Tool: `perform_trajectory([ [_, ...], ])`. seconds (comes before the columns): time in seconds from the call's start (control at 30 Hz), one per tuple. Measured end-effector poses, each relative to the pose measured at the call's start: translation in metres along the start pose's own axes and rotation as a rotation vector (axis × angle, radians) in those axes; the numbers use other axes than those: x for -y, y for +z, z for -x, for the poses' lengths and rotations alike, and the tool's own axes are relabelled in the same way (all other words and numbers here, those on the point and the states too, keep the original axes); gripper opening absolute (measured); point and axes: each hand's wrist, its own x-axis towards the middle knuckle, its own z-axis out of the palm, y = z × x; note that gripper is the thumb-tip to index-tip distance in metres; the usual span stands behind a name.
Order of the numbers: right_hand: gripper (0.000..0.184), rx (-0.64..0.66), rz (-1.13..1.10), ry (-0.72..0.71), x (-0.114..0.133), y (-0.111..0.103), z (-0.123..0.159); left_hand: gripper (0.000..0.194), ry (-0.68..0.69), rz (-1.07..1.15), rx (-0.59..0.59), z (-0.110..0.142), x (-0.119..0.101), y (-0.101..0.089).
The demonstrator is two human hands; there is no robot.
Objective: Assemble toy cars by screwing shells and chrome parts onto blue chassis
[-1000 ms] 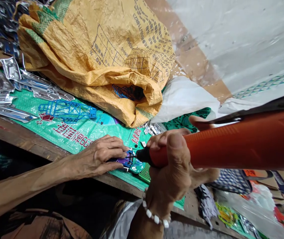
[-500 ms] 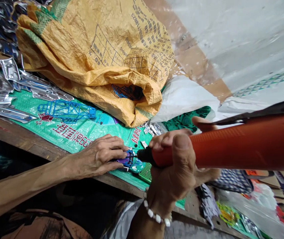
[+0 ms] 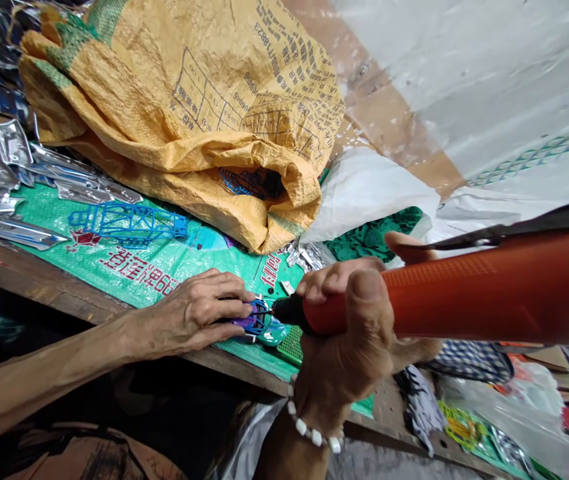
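My left hand [image 3: 209,310] is closed over a small toy car [image 3: 273,331] with a green front, a purple part and a blue frame, pressing it to the green sheet. My fingers hide the car's left part. A red electric screwdriver [image 3: 444,297] lies in the grip of my right hand [image 3: 352,327], thumb along its body and fingers around the front end. Its black nose [image 3: 288,312] points left, and the thin bit reaches the blue frame on the car. Whether a screw sits under the tip is too small to tell.
A blue plastic frame [image 3: 129,221] lies on the green sheet [image 3: 174,257], left of an open yellow woven sack [image 3: 189,87]. Silver parts [image 3: 24,230] are piled at the left. A white bag [image 3: 364,190] of green pieces stands behind my right hand. The wooden table edge [image 3: 79,293] runs in front.
The screwdriver and my right hand have shifted slightly right, while its bit stays at the car. My left hand keeps its hold. The view has moved slightly.
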Motion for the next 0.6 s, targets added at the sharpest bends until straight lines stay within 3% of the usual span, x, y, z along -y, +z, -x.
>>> perform_trajectory([
  [0.27, 0.036, -0.001, -0.059, 0.003, 0.006, 0.004, 0.000, 0.017, -0.003, -0.015, 0.026, 0.000, -0.001, -0.001],
  [0.4, 0.010, -0.038, 0.007, 0.019, 0.008, 0.004, 0.006, 0.017, 0.006, -0.014, 0.019, 0.000, 0.001, 0.000],
  [0.6, 0.022, -0.179, 0.186, -0.012, 0.013, 0.012, 0.013, 0.016, 0.040, -0.032, -0.001, 0.000, 0.003, 0.002],
])
